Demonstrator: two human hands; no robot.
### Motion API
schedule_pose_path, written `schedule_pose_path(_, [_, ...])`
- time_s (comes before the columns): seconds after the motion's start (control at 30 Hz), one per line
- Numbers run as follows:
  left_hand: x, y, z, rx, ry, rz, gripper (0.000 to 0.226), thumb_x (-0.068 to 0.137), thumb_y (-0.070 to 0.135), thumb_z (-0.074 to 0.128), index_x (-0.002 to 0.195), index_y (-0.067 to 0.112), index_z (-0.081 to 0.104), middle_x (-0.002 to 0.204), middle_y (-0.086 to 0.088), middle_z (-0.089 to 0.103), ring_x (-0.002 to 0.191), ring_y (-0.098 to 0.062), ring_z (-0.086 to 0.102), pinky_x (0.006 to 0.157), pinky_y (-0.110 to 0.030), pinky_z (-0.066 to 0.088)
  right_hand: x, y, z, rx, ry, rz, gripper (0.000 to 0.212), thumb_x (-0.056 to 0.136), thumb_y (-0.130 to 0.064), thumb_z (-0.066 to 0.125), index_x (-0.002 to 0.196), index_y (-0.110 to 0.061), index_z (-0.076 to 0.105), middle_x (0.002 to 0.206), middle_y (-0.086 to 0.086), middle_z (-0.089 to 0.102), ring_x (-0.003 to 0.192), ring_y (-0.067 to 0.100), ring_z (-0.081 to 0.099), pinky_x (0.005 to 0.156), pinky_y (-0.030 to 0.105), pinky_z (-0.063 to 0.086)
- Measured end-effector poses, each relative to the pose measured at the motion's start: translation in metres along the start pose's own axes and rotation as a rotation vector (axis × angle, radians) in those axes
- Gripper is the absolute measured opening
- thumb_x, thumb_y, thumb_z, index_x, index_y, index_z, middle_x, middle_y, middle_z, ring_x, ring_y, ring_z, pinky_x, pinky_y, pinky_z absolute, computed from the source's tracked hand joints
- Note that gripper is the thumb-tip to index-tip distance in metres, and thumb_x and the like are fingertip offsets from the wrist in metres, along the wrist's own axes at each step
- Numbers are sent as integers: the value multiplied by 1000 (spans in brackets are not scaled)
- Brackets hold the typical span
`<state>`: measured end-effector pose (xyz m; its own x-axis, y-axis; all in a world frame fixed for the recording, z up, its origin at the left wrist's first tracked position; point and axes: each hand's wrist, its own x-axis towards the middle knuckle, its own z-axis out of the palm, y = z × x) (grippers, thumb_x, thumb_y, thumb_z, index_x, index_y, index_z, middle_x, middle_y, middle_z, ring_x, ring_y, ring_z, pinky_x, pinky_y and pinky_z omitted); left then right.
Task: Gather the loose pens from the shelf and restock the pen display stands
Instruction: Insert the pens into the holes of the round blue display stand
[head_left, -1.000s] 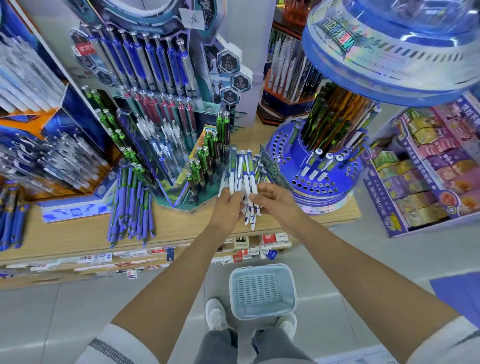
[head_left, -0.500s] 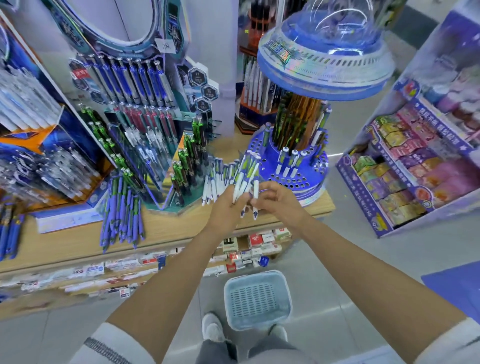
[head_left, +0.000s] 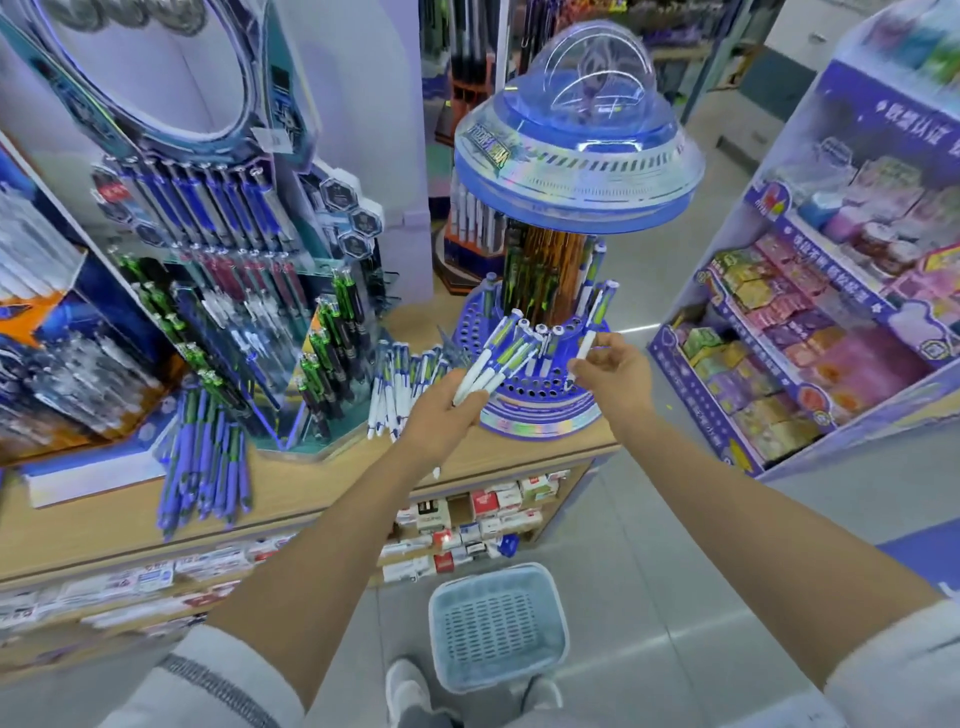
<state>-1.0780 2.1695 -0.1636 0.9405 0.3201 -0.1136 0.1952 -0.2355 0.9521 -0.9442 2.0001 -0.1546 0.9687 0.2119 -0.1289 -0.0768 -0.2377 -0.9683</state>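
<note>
Right grip is pinched on a single white pen, finger and thumb closed on its barrel. Left grip is clamped round a bundle of white-and-green pens, which fans up and to the right.

From the head view, everything turns on that single pen and the round stand with its ring of holes. The pen hangs just above the holed tier, its long axis steeply tilted with the cap end up and away and the writing end down towards the person. The open holes lie just below and to the left of its lower end. The right grip is the nearer one. The left holds its stock beside the stand's left edge, so I'd judge the next move to be a short drop into a hole.

More white pens lean beside the stand, and purple ones lie loose on the surface. A pale basket sits on the floor.

As for writing, the stand's silver band carries lettering too blurred to read. The purple display on the right shows white Chinese characters that I can't make out with any confidence.
</note>
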Motion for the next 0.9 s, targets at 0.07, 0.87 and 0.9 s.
schedule_pose_path(0.07, [8, -2, -4, 22, -29, 2, 8, 99, 22, 48, 103, 22, 56, 68, 0, 50, 60, -15, 45, 60, -33, 38, 6, -1, 5, -18, 33, 1, 27, 83, 6, 67, 85, -18, 57, 72, 2, 59, 63, 14, 59, 69, 31, 52])
schedule_pose_path(0.87, [61, -34, -34, -9, -336, 15, 18, 98, 24, 53, 105, 40, 58, 86, -19, 59, 67, -20, 46, 59, -35, 36, 33, 29, 43, -194, 381, -17, 22, 82, 0, 71, 91, -12, 56, 80, 7, 63, 77, 19, 62, 73, 30, 52])
schedule_pose_path(0.9, [60, -35, -34, 3, -333, 17, 18, 98, 23, 53, 103, 41, 57, 83, -17, 57, 69, -20, 48, 60, -35, 37, 33, 30, 43, -203, 364, -14, 22, 82, -1, 72, 89, -13, 56, 81, 8, 65, 78, 21, 64, 74, 32, 54])
